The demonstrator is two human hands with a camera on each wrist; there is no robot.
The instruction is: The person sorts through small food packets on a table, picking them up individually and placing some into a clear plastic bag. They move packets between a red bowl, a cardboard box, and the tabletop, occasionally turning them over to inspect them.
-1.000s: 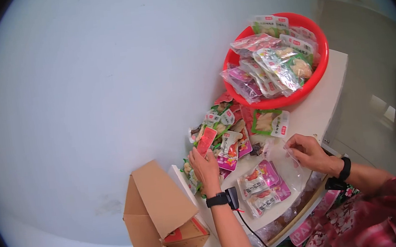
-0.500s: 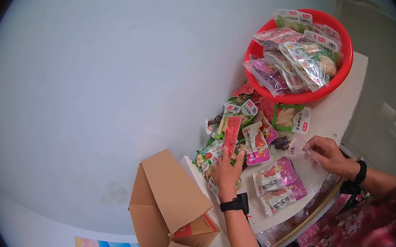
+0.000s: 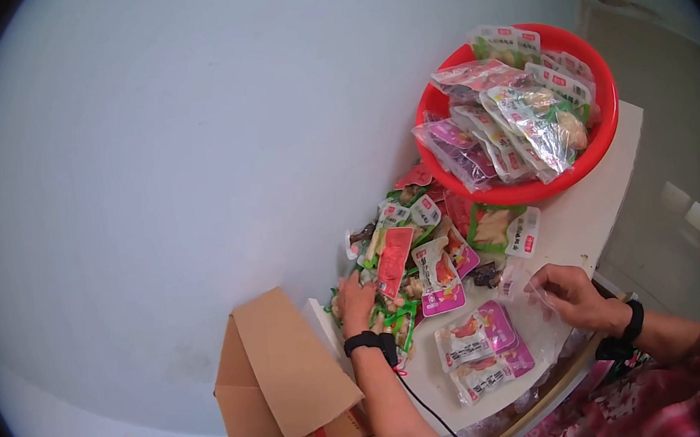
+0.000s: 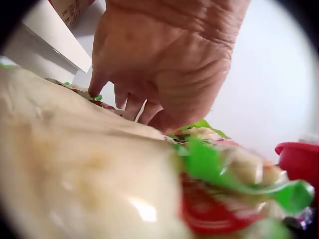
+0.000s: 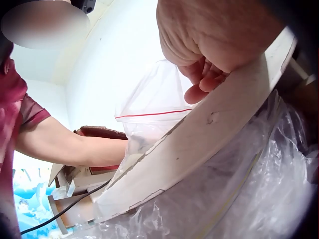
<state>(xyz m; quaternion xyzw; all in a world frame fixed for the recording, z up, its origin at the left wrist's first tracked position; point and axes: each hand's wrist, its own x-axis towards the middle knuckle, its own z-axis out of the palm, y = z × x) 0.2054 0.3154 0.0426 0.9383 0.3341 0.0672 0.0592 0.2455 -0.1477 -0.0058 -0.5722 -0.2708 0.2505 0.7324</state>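
Note:
My left hand [image 3: 357, 306] reaches into the near-left end of a heap of small food packets [image 3: 394, 261]. Its fingers point down among the packets in the left wrist view, tips partly hidden, beside a green-edged packet [image 4: 209, 162]. Between its thumb and fingers my right hand [image 3: 579, 298] pinches the edge of a clear bag [image 3: 544, 326]; in the right wrist view the bag [image 5: 159, 94] shows a red line. Left of this bag, two white-and-purple packets [image 3: 479, 346] lie overlapping on the white table [image 3: 596, 182].
A red basin [image 3: 604, 133] full of bagged packets stands at the table's far end. An open cardboard box [image 3: 293, 363] is at the left, beside the table. Clear plastic [image 5: 219, 199] bunches below the table's edge. A black cable [image 3: 427, 404] runs from the left wrist.
My left hand has moved from beside the red packet toward the near-left part of the heap. The right hand keeps its pinch on the clear bag. The head view has shifted.

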